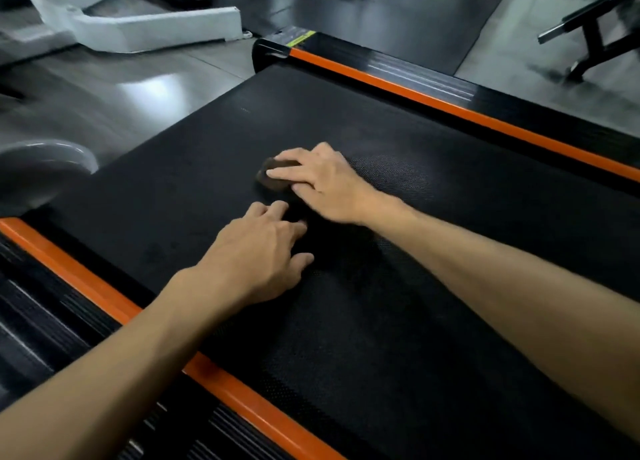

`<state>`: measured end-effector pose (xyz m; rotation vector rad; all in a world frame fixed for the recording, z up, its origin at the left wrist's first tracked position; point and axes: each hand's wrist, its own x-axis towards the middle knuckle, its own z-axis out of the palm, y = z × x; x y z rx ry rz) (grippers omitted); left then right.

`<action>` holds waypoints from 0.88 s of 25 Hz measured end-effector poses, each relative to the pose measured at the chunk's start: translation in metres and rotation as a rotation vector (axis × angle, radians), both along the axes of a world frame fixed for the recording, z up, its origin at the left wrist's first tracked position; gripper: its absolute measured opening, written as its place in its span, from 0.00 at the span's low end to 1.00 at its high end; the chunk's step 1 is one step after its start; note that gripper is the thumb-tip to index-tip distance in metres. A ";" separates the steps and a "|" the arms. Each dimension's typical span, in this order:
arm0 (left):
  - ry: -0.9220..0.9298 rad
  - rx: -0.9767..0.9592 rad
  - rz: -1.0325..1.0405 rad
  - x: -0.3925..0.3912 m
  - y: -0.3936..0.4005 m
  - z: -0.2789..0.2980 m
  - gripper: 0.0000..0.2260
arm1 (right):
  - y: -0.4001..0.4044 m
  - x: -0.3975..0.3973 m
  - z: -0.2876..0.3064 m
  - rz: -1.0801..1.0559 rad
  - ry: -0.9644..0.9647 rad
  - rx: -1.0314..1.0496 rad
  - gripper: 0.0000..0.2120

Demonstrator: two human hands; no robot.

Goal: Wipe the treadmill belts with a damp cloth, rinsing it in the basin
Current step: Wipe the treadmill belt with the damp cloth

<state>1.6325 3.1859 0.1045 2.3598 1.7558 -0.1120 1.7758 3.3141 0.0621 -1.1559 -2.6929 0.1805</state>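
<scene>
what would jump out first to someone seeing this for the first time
Two bare forearms reach over a black treadmill belt that fills the middle of the view. The right hand presses a small dark cloth onto the belt, with the left hand just nearer. Bright orange side rails run along both edges.

Cloth (275, 177) was mostly hidden under the right hand (320, 182), only a dark brown corner showing. Basin (41, 172) was blurred and cut off at the left edge. Treadmill belt (398, 251) ran off the bottom and right edges.
</scene>
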 end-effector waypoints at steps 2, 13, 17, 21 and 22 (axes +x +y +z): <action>-0.010 0.008 -0.012 -0.002 -0.001 -0.002 0.27 | 0.029 0.030 0.005 0.001 -0.015 0.029 0.22; 0.009 0.059 -0.076 -0.013 0.002 -0.015 0.29 | 0.045 0.039 0.016 -0.725 0.092 0.004 0.23; -0.105 0.014 -0.147 -0.019 -0.002 -0.014 0.25 | -0.029 -0.017 -0.004 0.017 0.101 0.037 0.23; -0.179 0.011 -0.079 -0.047 -0.018 -0.001 0.21 | 0.019 0.037 -0.002 -0.099 0.107 0.159 0.23; -0.152 0.010 -0.063 -0.053 -0.022 0.002 0.21 | 0.031 0.053 0.000 -0.289 0.091 0.188 0.23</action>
